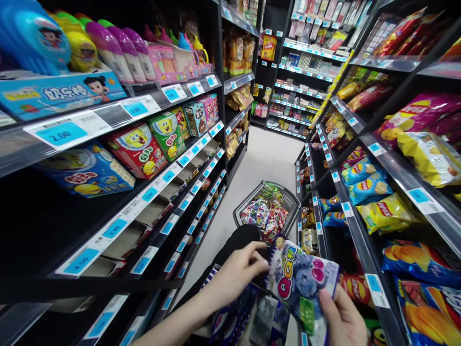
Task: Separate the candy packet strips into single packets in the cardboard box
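Observation:
My right hand [342,315] grips the lower right edge of a bag of blueberry gummy candy [306,278], its thumb on the printed front. At the bag's upper left edge, the fingers of my left hand [239,271] are bent and closed on the dark purple border; the fingertips are partly hidden. The bag is tilted, its front facing me. Under both hands lie more dark blue and purple packets [234,315], with a clear-and-dark wrapped packet [268,319] among them, partly covered by my arm.
A grey shopping basket [237,211] with several colourful snack bags stands on the pale floor [266,158] ahead. Black shelving with boxed sweets [135,149] runs along the left. Chip bags [382,211] fill the shelves close on the right. A stocked rack [306,77] closes the aisle's far end.

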Tool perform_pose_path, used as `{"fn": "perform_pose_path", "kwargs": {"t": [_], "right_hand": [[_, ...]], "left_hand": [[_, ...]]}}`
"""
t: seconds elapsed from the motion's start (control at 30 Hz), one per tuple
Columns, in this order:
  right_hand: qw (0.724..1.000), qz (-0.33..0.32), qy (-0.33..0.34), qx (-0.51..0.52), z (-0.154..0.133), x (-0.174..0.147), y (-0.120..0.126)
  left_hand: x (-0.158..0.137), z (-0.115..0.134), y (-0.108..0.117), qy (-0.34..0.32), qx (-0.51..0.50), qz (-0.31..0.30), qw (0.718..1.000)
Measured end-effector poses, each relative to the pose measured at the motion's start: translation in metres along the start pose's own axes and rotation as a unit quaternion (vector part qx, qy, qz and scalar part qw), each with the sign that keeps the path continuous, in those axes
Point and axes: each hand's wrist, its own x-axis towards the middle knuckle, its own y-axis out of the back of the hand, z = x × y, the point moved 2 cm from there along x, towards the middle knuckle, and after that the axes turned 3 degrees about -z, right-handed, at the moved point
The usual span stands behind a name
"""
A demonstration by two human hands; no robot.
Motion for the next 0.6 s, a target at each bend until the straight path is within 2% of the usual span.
{"fn": "perform_pose_path", "kwargs": {"t": [0.07,0.13,0.2,0.27,0.33,0.4,0.47,0.5,0.53,0.6], "right_hand": [[0.987,-0.023,0.127,-0.096,-0.014,-0.004,-0.022],[0.954,-0.078,0.238,-0.163,-0.026,-0.008,-0.041],[0.931,-0.138,0.296,-0.162,-0.031,-0.01,-0.049],[0.932,-0.148,0.304,-0.132,-0.029,-0.006,-0.043],[0.953,-0.071,0.265,-0.131,-0.024,0.002,-0.026],[0.982,-0.023,0.164,-0.092,-0.015,0.01,-0.011],[0.997,-0.064,0.041,0.028,-0.006,0.012,-0.005],[0.991,-0.092,-0.008,0.095,-0.003,0.011,-0.005],[0.984,-0.102,-0.042,0.141,-0.001,0.01,-0.004],[0.987,-0.063,-0.064,0.131,0.003,0.007,0.001]], "left_hand": [[-0.008,0.002,-0.014,-0.034,-0.042,-0.087,0.995],[-0.015,0.004,-0.028,-0.07,-0.139,-0.165,0.974],[-0.017,0.003,-0.035,-0.069,-0.254,-0.155,0.952],[-0.016,0.0,-0.034,-0.024,-0.338,-0.129,0.932],[-0.016,-0.002,-0.03,0.026,-0.382,-0.143,0.913],[-0.016,-0.001,-0.024,0.047,-0.397,-0.167,0.901],[-0.017,0.001,-0.019,0.046,-0.388,-0.177,0.903],[-0.017,0.002,-0.018,0.038,-0.376,-0.167,0.911],[-0.016,0.001,-0.017,0.024,-0.357,-0.143,0.923],[-0.015,-0.001,-0.014,-0.02,-0.313,-0.069,0.947]]}}
